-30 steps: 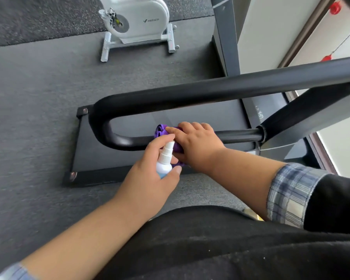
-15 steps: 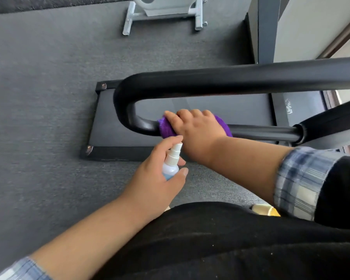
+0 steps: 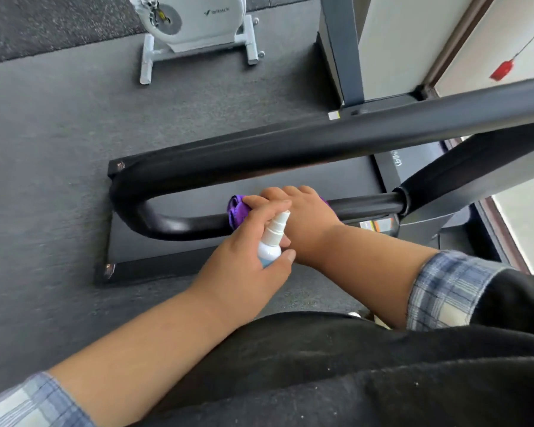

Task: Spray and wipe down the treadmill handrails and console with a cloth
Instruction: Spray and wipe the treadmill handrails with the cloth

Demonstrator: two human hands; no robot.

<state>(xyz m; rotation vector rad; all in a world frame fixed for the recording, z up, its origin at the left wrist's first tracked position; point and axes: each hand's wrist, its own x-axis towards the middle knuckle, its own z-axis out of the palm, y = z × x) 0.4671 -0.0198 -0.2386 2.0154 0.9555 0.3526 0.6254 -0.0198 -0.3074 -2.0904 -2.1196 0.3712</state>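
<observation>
Pressing crumpled purple cloth (image 3: 237, 211) on smooth tubular handrail (image 3: 185, 224) w/ right hand (image 3: 302, 211); left hand (image 3: 244, 266) gripping plastic spray bottle (image 3: 272, 240).

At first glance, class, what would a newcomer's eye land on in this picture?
Two bare hands meet mid-frame: the right hand presses a purple cloth around the black handrail, while the left hand grips a small white spray bottle beside it. A white exercise bike stands at the top.

Two hands (image 3: 244, 272), one spray bottle (image 3: 272, 238), one cloth (image 3: 237, 211), perhaps bunched.
</observation>
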